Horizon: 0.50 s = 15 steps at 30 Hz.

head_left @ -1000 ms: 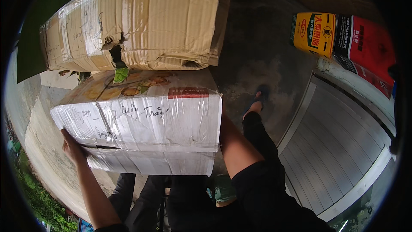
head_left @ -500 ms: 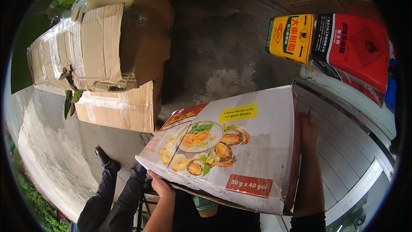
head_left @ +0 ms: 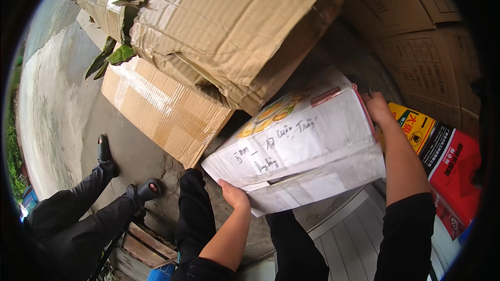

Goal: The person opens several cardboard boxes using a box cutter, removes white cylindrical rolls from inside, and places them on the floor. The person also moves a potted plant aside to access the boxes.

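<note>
Head view: one white box, taped, was held before the body, below and to the right of a torn carton. It was tilted, its right end placed higher in view than its left. Handwriting was borne on the long white side, food pictures on the face above, and red on the right end. A narrow dark gap was shown in the seam of the long side.

Left hand: closed on the lower left corner of the box, the thumb laid on the white side, the other fingers hidden underneath. Right hand: gripping the right end of the box, the fingertips partly hidden.

Torn carton: brown, taped, crushed along its lower edge; green leaves were seen protruding at its left. Lower carton: brown, crossed by clear tape, overlapped in view by the torn carton. Whether either was touched by the white box could not be told.

At right, a yellow tin and a red tin were seen side by side. Brown boxes were stacked at upper right. A grey slatted panel was located below. At left, another person's legs, in dark trousers and sandals, were shown on the concrete floor.
</note>
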Tool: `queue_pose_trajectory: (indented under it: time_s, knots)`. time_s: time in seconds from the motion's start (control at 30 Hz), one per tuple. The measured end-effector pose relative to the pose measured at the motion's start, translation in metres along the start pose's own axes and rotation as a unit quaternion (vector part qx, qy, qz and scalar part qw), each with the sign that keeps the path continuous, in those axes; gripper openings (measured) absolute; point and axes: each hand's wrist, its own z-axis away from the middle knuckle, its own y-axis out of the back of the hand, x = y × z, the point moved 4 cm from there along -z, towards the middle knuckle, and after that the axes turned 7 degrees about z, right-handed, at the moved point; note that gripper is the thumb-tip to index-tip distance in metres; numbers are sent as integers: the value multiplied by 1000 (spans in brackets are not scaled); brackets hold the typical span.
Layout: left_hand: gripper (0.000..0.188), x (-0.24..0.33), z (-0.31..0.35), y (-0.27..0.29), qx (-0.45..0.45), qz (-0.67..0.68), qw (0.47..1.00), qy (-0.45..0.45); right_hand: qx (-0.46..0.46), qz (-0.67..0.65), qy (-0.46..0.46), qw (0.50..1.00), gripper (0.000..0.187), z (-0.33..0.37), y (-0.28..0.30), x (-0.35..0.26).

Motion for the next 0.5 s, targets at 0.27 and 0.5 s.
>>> queue_pose_trajectory:
  time_s: [0.27, 0.5]
  knots:
    - [69, 116, 33, -1, -216, -250, 934, -137, 72, -291, 52, 953, 35, 74, 138, -143]
    - [67, 434, -136, 34, -166, 61, 935, -307, 54, -290, -73, 953, 80, 122, 109, -248]
